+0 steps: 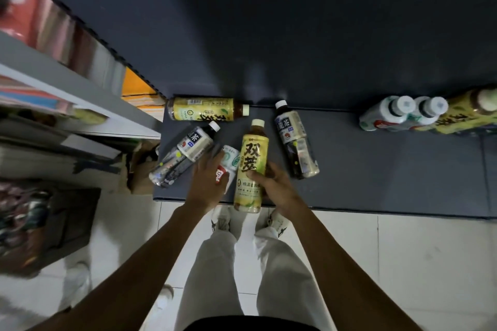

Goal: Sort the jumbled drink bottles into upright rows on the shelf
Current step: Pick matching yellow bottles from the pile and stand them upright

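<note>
Two hands work at the shelf's (pixel 376 183) front edge. The right hand (pixel 271 183) grips the yellow bottle (pixel 251 166) low on its label; it should tip cap-up and be set firmly on its base, probably beside the row (pixel 419 114) standing far right. The left hand (pixel 208 181) rests with curled fingers on the white bottle (pixel 228 166), whose cap is hidden. Beyond lie two dark bottles (pixel 295 140) and a second yellow one (pixel 207 109). That row runs out of view.
</note>
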